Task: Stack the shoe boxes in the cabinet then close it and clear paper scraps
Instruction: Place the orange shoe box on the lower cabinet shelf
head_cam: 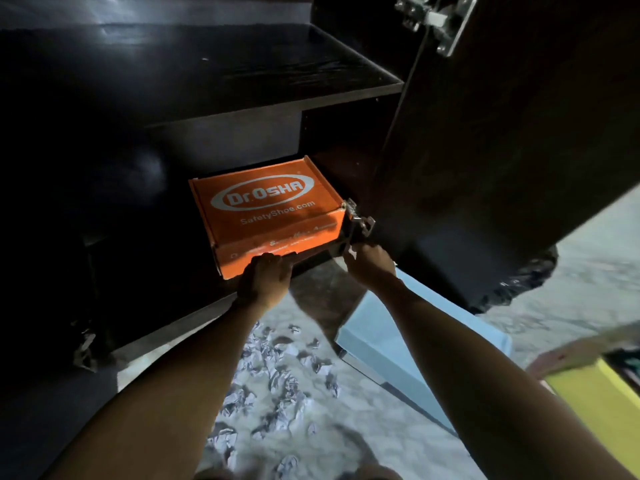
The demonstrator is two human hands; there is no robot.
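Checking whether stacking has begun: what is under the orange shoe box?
The orange shoe box seems to rest on another box's dark edge, near the right hand; the rest is hidden. Left hand holds its front.

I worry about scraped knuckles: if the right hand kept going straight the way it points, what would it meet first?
Most likely the lower door hinge: the right hand points at it beside the orange shoe box. Depth is unclear.

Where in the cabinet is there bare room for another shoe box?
The upper shelf looks bare. On the bottom level, the space left of the orange box is too dark to judge. Right of it is tight: the lower hinge and the right hand sit at that corner; the left hand holds its front.
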